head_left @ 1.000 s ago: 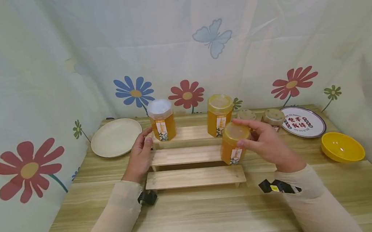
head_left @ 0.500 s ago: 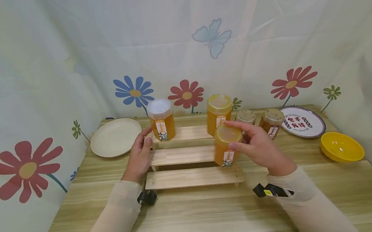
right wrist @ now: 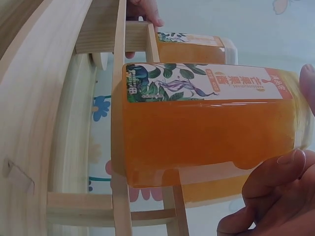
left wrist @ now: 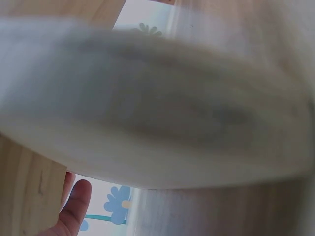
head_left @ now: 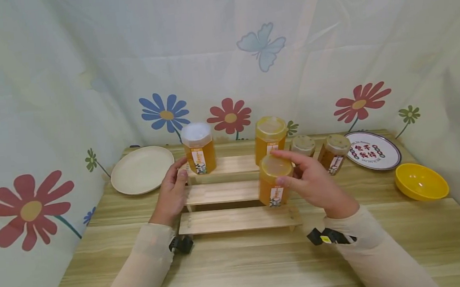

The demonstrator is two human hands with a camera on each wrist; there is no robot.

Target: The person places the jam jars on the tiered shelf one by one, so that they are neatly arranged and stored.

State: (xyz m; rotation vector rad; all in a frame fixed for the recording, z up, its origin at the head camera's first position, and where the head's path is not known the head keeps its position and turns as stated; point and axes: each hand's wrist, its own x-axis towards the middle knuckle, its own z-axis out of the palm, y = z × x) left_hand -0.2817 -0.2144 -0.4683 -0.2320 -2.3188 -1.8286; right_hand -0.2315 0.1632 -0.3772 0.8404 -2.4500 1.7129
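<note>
My right hand (head_left: 311, 180) holds a hexagonal jar of orange jam (head_left: 273, 194) by its yellowish lid, thumb in front and fingers behind. The jar is upright, its base right at the right end of the middle step (head_left: 221, 193) of a wooden stepped rack. In the right wrist view, its labelled side (right wrist: 211, 137) fills the middle. With my left hand (head_left: 171, 193) I grip the left end of the rack's top step (head_left: 235, 164). A white-lidded jam jar (head_left: 200, 157) stands there, beside that hand. Another yellow-lidded jam jar (head_left: 270, 133) stands at the top step's right end, partly hidden.
Two smaller jars, one pale-lidded (head_left: 303, 144) and one with a dark label (head_left: 334, 153), stand right of the rack. Beyond them are a patterned plate (head_left: 388, 149) and a yellow bowl (head_left: 421, 182). A cream plate (head_left: 140, 171) lies at left. The lowest step (head_left: 236, 219) is in front.
My right hand has carried the jam jar left, from beside the rack's right end to the middle step. My left hand has stayed at the rack.
</note>
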